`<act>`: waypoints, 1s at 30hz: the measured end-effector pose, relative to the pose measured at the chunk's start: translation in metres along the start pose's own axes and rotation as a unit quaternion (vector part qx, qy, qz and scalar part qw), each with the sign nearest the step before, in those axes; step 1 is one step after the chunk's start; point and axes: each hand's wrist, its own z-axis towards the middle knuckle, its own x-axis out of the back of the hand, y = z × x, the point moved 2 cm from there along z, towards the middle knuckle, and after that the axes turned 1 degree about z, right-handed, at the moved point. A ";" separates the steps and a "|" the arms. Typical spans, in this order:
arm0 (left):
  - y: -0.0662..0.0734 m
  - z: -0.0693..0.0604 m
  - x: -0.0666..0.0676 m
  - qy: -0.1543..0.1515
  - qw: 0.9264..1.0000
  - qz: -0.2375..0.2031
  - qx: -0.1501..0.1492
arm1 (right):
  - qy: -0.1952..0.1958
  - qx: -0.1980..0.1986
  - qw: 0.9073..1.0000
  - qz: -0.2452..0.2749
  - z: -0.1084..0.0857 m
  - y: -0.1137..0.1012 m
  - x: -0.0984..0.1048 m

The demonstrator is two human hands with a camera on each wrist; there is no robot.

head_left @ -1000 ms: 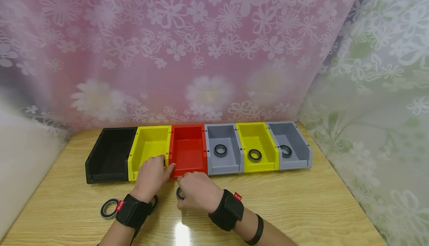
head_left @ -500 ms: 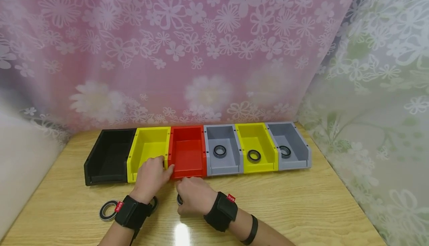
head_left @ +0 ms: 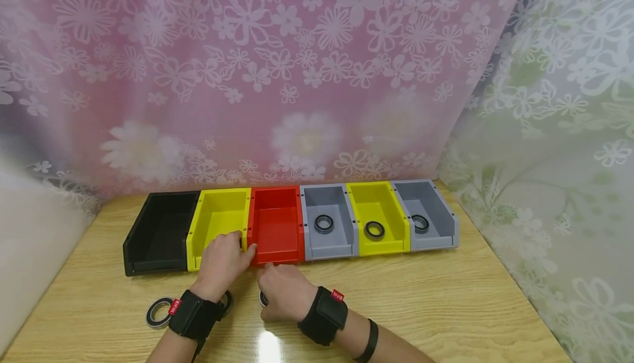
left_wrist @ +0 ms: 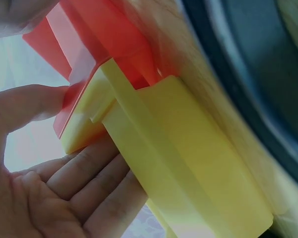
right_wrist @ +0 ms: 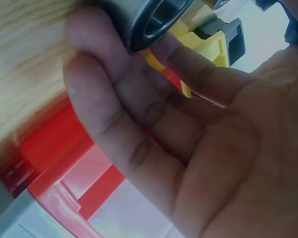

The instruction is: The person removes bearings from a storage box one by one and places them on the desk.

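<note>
My left hand (head_left: 221,261) grips the adjoining side walls of a yellow bin (head_left: 218,209) and a red bin (head_left: 277,225). In the left wrist view its thumb (left_wrist: 35,101) lies against the red wall, and the other fingers reach behind the yellow one (left_wrist: 159,158). Just in front of the red bin, my right hand (head_left: 287,292) holds a ball bearing (head_left: 263,298), mostly covered by the hand in the head view. The right wrist view shows that bearing (right_wrist: 156,22) at the curled fingers. Another bearing (head_left: 159,313) lies flat left of my left wrist, and one more (head_left: 227,302) is partly hidden behind it.
A black bin (head_left: 160,231) stands at the row's left end. To the right, a grey bin (head_left: 337,247), a second yellow bin (head_left: 391,245) and another grey bin (head_left: 441,239) each contain one bearing. A floral curtain (head_left: 307,104) hangs behind the wooden table (head_left: 421,297).
My right hand has drawn back slightly toward me with the bearing, away from the red bin's front edge. My left hand keeps its grip on the bin walls.
</note>
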 end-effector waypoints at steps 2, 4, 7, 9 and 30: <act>0.000 0.000 0.000 0.000 1.000 -0.001 0.000 | -0.004 -0.006 1.000 -0.012 0.001 -0.001 0.000; 0.000 0.001 0.000 -0.001 1.000 -0.001 0.001 | -0.011 -0.012 1.000 -0.021 0.002 -0.002 0.000; 0.001 0.001 0.001 -0.002 1.000 -0.001 0.001 | -0.022 -0.022 0.999 -0.026 0.003 -0.002 0.000; 0.001 0.001 0.001 -0.004 1.000 -0.001 0.002 | -0.028 -0.026 0.999 -0.026 0.003 -0.002 0.000; -0.002 0.002 0.000 0.000 1.000 -0.006 0.001 | -0.039 -0.025 0.999 -0.019 0.001 0.000 0.002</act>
